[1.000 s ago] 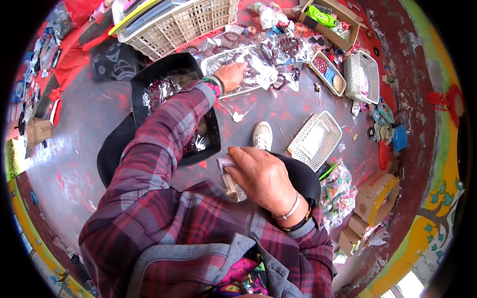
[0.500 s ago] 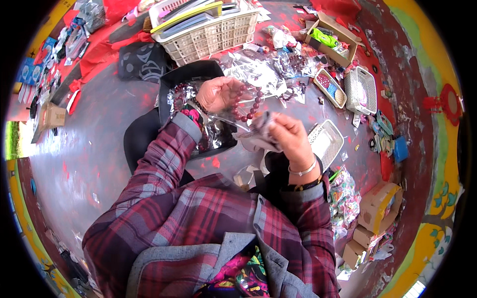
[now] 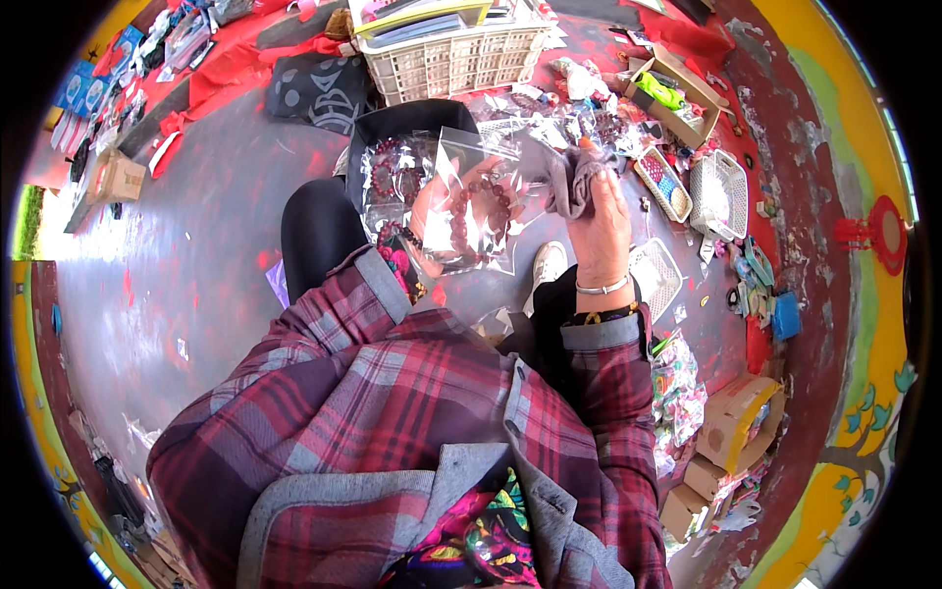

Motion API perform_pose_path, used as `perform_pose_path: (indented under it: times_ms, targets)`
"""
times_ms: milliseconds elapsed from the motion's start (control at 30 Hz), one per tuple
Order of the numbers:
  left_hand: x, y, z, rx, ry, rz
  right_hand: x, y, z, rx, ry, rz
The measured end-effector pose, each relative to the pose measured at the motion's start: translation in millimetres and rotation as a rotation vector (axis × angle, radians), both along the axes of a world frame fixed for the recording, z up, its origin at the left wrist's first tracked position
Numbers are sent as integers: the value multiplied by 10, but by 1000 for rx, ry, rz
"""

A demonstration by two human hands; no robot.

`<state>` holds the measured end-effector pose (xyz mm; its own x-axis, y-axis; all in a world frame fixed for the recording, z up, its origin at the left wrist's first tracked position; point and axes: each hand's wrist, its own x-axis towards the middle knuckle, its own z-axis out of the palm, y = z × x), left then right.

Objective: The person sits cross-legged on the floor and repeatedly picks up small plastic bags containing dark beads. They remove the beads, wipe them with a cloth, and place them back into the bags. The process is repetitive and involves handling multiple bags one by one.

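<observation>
My left hand [image 3: 428,218] is closed on a clear plastic bag [image 3: 498,251], mostly hidden behind its glossy film. A dark red beaded bracelet [image 3: 459,218] shows at the bag; I cannot tell whether it lies inside or behind the film. To the right, my right hand [image 3: 602,234] is raised, gripping a crumpled grey cloth [image 3: 569,187] close to the bag's upper right corner. Just beyond my left hand stands a black open box [image 3: 392,120] holding several bagged dark red bracelets [image 3: 388,175].
A white crate [image 3: 451,64] of flat items stands at the back. Rightward are a cardboard box [image 3: 695,123], a white basket [image 3: 719,196], a smaller tray [image 3: 663,185] of beads and another white basket [image 3: 655,275]. Plastic packets [image 3: 677,393] lie at lower right.
The bracelet hung from my left hand with the cloth near it; now the clear bag is spread out there. My right hand has moved up and right with the cloth. The view has shifted slightly.
</observation>
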<state>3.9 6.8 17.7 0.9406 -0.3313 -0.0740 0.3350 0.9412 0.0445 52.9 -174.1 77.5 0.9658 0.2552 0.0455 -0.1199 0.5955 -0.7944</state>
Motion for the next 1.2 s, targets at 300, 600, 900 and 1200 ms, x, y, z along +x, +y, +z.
perform_pose_path:
  times_ms: [300, 600, 900, 1200]
  targets:
    - [-119, 144, 138, 123, -35, -119, -665, 398, 17, -1172, -1392, 257]
    - [-114, 99, -64, -101, -123, -274, -75, 379, 53, -1308, -1342, 72]
    - [-70, 218, 71, -27, 9, -137, 354, 42, -228, -1504, -759, -203]
    - [19, 362, -375, -67, -120, -33, -494, 304, 89, -1248, -1376, -35]
